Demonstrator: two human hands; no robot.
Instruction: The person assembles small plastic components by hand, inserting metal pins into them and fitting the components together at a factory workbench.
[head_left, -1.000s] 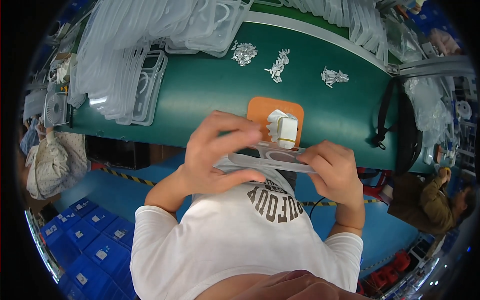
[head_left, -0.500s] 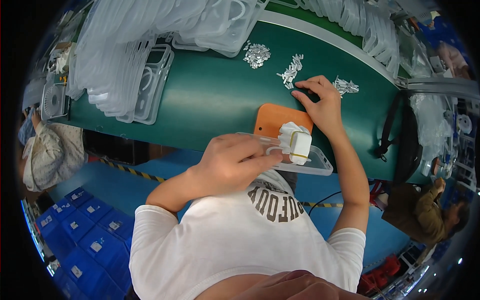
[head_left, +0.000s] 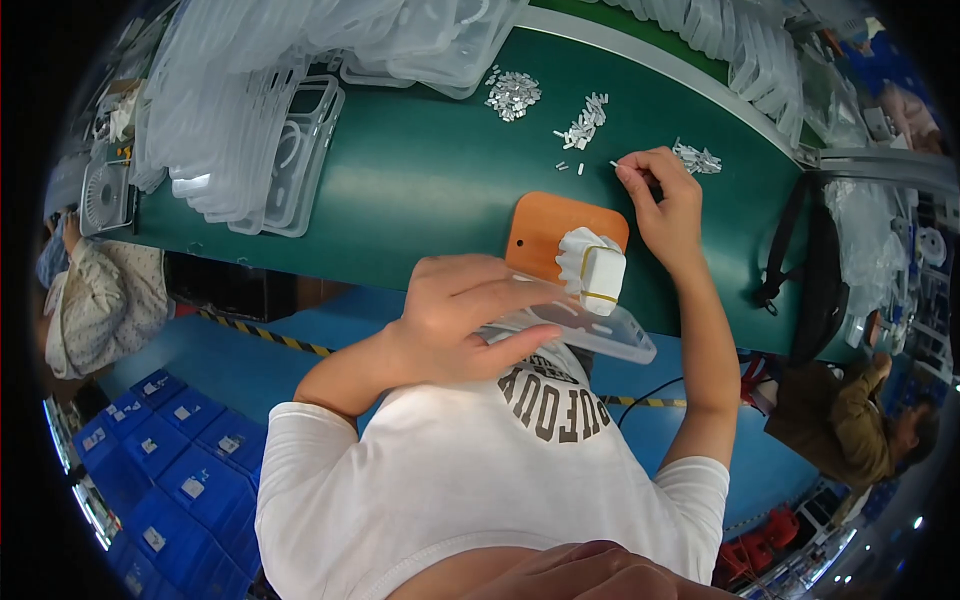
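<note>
My left hand (head_left: 465, 312) grips one end of a translucent plastic case (head_left: 628, 338) at the table's near edge; thumb and fingers lie on either side of it. The case tilts, and part of it is hidden behind the fingers. My right hand (head_left: 662, 200) pinches a small silvery piece (head_left: 614, 163) between thumb and forefinger, just above the green table. A white block with a yellow band (head_left: 603, 274) and a frilled white side stands by the near edge of an orange board (head_left: 540, 225), overlapping the case in view. Near my right fingertips lies a pile of small silvery pieces (head_left: 586, 122).
Two more piles of small pieces, one at left (head_left: 513, 95) and one at right (head_left: 697, 157), lie on the green table (head_left: 420, 180). Stacked translucent cases (head_left: 230, 150) fill the far left. A black strap (head_left: 790, 250) hangs at right. Blue bins (head_left: 190, 470) stand lower left.
My right hand has closed on a small piece and shifted slightly right; a few pieces now lie apart from the middle pile. My left thumb has spread away, and the case has tilted more.
</note>
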